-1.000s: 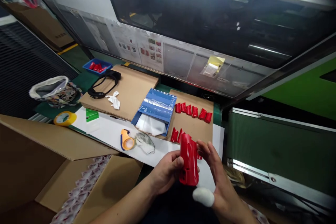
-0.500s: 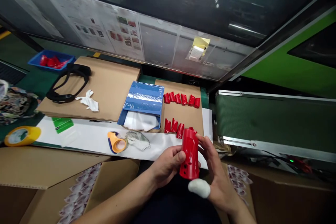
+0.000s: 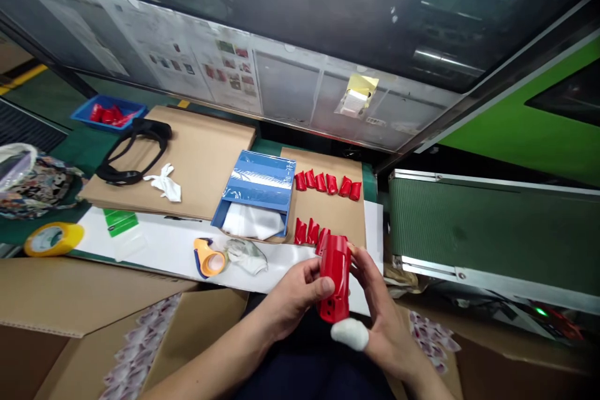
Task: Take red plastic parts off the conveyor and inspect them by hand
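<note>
A glossy red plastic housing [image 3: 335, 278] stands upright between both my hands, low in the middle of the view. My left hand [image 3: 293, 297] grips its left side with the thumb on the front. My right hand [image 3: 377, 306] wraps its right side, and the thumb wears a white bandage [image 3: 349, 333]. Behind the hands, several small red parts lie on a cardboard sheet [image 3: 337, 215] in a far row [image 3: 328, 182] and a near group [image 3: 307, 231].
A blue box with white sheets [image 3: 255, 190], an orange tape dispenser [image 3: 209, 257], a crumpled glove [image 3: 246, 255], yellow tape roll [image 3: 52, 237], black strap [image 3: 135, 147] and blue bin of red parts [image 3: 109, 114] lie left. Open cartons flank me. A green conveyor [image 3: 492, 225] runs right.
The view shifted right and slightly down. Both hands kept hold of the red housing and turned it a little between them, bringing it slightly closer to the table.
</note>
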A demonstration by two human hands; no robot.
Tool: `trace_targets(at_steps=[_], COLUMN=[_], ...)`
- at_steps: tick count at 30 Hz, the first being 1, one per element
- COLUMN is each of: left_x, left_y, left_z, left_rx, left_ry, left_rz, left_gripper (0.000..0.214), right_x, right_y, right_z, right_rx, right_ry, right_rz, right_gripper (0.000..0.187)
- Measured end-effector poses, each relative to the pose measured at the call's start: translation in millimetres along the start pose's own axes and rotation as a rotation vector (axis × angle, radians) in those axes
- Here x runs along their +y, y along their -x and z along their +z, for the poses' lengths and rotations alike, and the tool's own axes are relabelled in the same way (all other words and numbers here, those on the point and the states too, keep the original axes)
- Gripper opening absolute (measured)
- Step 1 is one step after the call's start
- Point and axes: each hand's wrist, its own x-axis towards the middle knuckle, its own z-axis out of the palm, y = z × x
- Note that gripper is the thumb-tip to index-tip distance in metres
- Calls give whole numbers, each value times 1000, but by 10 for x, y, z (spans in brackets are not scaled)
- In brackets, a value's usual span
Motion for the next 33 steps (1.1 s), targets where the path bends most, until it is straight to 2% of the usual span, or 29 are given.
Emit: trace_targets(at_steps=[2, 4, 7, 9, 12, 17, 20, 23, 25, 28, 31, 33], left_x=[8, 15, 39, 52, 42, -16, -29, -11, 17, 70, 106, 113], left_y=[1, 9, 22, 19, -7, -63, -63, -27, 12, 63, 88, 97], left_z=[-24, -40, -29, -4, 31, 27, 18, 30, 36, 16, -36, -60], left_rx=[66, 143, 243, 273, 299, 314, 326, 344, 304, 211, 143, 123], left_ry=[-60, -212, -576, -755, -920, -1083, -1169, -1213, -1151, -829, -485, -411], left_rz=[48, 93, 160, 218, 344, 656, 733, 709, 636, 410, 218, 168], left_gripper=[60, 56, 54, 52, 48, 53, 57, 63, 76, 87, 77, 72], right_x=[-44, -96, -157, -182, -210, -287, -331, -322, -289, -244, -232, -225], right_y=[-83, -171, -269, -291, -268, -196, -189, -193, -188, -168, -144, -127], right_z=[-6, -33, -117, -178, -217, -157, -132, -131, -130, -118, -114, -123], right_rx=[-16, 1, 30, 25, 51, 121, 139, 167, 220, 299, 307, 309], right_ry=[-77, -148, -138, -90, -48, -54, -105, -236, -363, -615, -810, -871], right_rz=[-41, -52, 15, 73, 107, 148, 197, 264, 289, 288, 251, 220], right_gripper=[102, 92, 67, 57, 59, 72, 63, 53, 48, 41, 35, 33])
